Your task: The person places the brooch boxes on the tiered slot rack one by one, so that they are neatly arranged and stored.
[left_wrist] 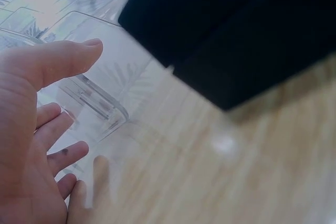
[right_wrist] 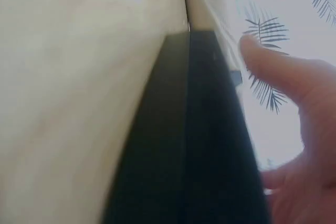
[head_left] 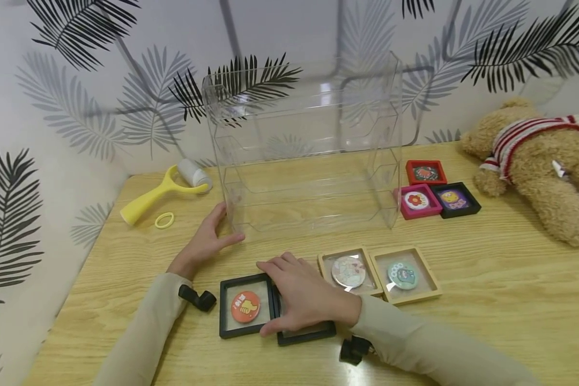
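Observation:
My left hand [head_left: 203,242] is at the front left corner of a clear plastic tiered display rack [head_left: 313,212], its thumb and fingers apart. In the left wrist view, the loosely bent fingers [left_wrist: 56,127] are right by the rack's clear edge. My right hand [head_left: 301,292] spreads over a black display frame [head_left: 309,335], hiding most of it; the thumb reaches near its lower left corner and the fingers past its top edge. Touching distance to the left lies another black frame [head_left: 224,305] holding a round orange badge [head_left: 245,306] with a thumbs-up picture.
Two light wooden frames [head_left: 410,295] with round badges lie right of my right hand. Small red [head_left: 425,162], pink [head_left: 405,206] and black [head_left: 463,212] frames sit beside the rack. A teddy bear [head_left: 540,166] lies far right. A yellow slingshot-shaped piece [head_left: 147,203], yellow ring [head_left: 164,220] and white cylinder [head_left: 193,172] are at left.

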Demonstrator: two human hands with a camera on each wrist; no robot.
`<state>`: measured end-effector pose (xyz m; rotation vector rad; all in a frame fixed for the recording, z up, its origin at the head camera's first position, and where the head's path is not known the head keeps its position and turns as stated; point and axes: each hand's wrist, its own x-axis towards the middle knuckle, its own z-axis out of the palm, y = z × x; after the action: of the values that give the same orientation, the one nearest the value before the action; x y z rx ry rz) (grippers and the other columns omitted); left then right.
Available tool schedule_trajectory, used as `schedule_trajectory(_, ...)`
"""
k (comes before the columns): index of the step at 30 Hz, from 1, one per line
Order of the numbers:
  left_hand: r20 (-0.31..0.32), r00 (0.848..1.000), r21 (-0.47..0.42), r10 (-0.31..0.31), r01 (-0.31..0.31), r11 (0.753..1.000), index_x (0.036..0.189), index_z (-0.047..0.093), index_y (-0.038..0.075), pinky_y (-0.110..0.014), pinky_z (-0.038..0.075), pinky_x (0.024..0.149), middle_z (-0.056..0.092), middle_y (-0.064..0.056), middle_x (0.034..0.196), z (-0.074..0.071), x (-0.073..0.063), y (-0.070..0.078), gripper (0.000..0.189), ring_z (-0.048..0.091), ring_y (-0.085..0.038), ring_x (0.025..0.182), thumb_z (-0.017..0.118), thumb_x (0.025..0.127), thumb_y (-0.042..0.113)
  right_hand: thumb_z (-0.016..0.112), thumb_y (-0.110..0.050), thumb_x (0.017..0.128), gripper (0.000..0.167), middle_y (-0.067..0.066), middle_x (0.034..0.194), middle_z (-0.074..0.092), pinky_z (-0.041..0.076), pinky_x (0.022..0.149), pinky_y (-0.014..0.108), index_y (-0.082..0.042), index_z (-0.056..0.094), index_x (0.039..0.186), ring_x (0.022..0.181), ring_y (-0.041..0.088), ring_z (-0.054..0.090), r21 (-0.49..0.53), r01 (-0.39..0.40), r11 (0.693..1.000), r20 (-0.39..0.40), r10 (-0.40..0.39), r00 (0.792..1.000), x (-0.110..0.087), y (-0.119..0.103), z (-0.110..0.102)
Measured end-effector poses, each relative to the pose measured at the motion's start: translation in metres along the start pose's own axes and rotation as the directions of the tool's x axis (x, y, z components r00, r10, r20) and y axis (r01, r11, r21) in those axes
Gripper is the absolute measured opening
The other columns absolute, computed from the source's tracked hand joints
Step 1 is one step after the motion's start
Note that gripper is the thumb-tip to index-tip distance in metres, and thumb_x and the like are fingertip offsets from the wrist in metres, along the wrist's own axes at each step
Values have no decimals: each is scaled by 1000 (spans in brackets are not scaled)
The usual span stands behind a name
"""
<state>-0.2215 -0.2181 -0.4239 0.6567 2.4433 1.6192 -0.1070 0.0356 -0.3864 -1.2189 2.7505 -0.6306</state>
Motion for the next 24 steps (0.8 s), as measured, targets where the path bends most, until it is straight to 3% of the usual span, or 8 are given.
schedule_trajectory(8, -2, 1000, -8, 0, 0, 1000, 151, 27, 12, -49, 14, 118, 34, -15, 154, 1, -1, 3, 80, 27, -30, 143, 71, 85, 4, 82, -59, 65, 101, 8, 129, 55, 46, 97, 41, -5, 43, 141, 116, 24, 49, 74, -76, 994, 5, 76, 997, 3, -8, 9)
schedule_trajectory(18, 0, 1000, 10, 7, -7, 1000, 151, 26, 9, -50, 13, 119, 34, -16, 153, 0, -1, 3, 80, 26, -29, 144, 71, 85, 5, 87, -52, 61, 108, 9, 135, 48, 40, 101, 46, -3, 37, 144, 122, 25, 42, 92, -135, 987, 59, 130, 990, 3, -12, 14)
schedule_trajectory(24, 3, 1000, 3, 5, -5, 1000, 150, 27, 8, -50, 14, 118, 37, -17, 151, 0, -1, 3, 79, 28, -31, 142, 71, 85, 5, 85, -43, 65, 96, 9, 134, 49, 40, 103, 44, -2, 41, 140, 123, 24, 44, 123, -149, 981, 46, 145, 988, 3, -14, 16)
